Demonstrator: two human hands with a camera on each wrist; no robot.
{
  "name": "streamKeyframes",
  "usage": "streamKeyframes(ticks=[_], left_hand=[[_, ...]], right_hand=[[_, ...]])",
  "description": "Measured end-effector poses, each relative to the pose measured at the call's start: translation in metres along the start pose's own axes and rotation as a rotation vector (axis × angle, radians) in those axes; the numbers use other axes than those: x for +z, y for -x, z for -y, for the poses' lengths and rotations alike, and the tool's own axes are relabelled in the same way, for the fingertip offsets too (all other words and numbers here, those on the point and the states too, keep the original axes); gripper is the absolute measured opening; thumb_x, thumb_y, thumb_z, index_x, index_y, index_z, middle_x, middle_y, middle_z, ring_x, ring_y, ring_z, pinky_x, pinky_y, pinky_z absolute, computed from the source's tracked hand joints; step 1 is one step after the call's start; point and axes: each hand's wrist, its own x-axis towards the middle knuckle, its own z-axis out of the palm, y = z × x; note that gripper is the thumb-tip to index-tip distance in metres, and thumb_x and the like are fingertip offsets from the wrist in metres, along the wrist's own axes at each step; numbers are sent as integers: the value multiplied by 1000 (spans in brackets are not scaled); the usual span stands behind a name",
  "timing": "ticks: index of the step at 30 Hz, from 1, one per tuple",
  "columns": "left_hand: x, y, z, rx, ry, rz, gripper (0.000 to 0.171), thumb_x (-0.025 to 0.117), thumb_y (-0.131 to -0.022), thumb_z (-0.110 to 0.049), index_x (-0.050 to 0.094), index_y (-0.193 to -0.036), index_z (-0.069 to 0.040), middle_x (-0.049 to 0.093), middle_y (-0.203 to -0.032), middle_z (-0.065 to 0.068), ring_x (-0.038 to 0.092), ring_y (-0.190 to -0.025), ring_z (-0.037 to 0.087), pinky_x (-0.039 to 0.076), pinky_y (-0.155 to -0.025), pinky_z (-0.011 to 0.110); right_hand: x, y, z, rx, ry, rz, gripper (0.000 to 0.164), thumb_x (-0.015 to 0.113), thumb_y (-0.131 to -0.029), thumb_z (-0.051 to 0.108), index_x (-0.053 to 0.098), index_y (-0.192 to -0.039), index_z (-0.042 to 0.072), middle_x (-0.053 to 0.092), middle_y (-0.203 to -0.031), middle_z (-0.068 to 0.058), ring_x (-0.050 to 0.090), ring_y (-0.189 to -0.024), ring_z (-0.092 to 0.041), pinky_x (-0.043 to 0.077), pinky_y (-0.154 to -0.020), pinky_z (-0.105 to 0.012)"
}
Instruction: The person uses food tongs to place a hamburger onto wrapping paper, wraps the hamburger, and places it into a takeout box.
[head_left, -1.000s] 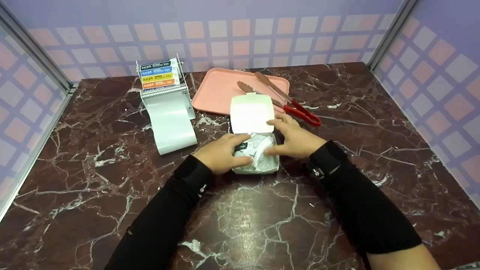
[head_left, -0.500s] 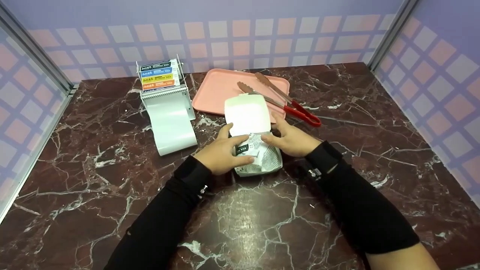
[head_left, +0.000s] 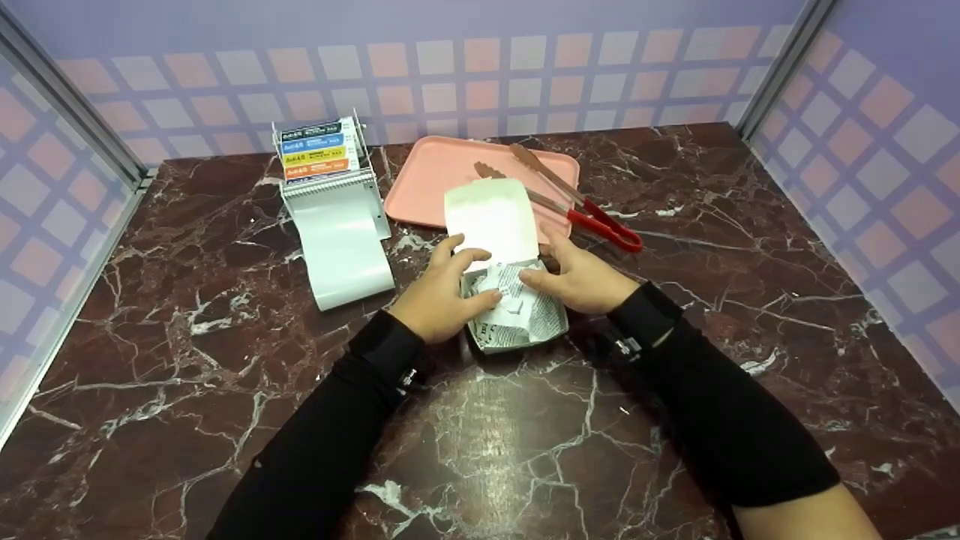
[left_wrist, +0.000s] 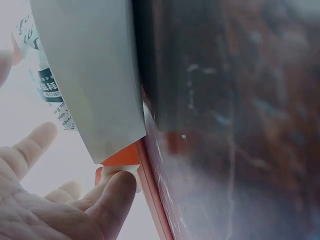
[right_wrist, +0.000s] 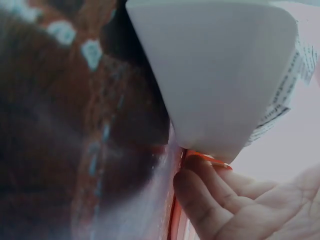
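Note:
A white clamshell burger box sits in the middle of the table, its lid folded back. Inside lies a bundle wrapped in printed paper; its dark label shows in the left wrist view. My left hand is at the box's left side, fingers spread, thumb over the wrapped bundle. Along the right side lies my right hand, thumb above the paper. In the right wrist view, straight fingers of that hand reach the box's back corner. The paper hides what is wrapped.
Behind the box is a pink tray, with red-handled tongs lying across it and over its edge. To the left stands a label dispenser with colored rolls and a white strip hanging forward. Tiled panels surround the marble-patterned table.
The box has turned slightly, its lid shifting left and its front edge right. My left fingers have lifted and spread toward the lid. My right hand has moved slightly toward the box's back corner.

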Motion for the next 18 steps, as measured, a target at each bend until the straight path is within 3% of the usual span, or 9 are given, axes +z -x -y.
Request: streamKeyframes(ticks=[8, 13, 18], left_hand=[[-1, 0, 1, 12, 70, -77, 59, 58, -82, -56, 43, -132, -29, 11, -154, 7, 37, -129, 36, 38, -99, 55], [-2, -1, 2, 35, 107, -129, 61, 59, -82, -51, 39, -135, -27, 12, -154, 9, 38, -129, 36, 39, -99, 55], [-3, -3, 3, 72, 130, -171, 68, 60, -82, -47, 31, -141, -28, 8, -156, 3, 44, -125, 33, 45, -94, 51]], right_hand=[[0, -2, 0, -39, -76, -25, 90, 62, -86, 41, 4, -149, 15, 45, -139, -14, 60, -106, -28, 56, -76, -36], [-2, 5, 19, -87, -120, -6, 82, 58, -91, 21, 3, -147, 2, 37, -142, -26, 49, -120, -39, 52, -86, -40], [-3, 8, 26, -116, -112, -33, 78, 58, -91, 13, 6, -147, 1, 38, -138, -33, 53, -113, -41, 54, -80, -40]])
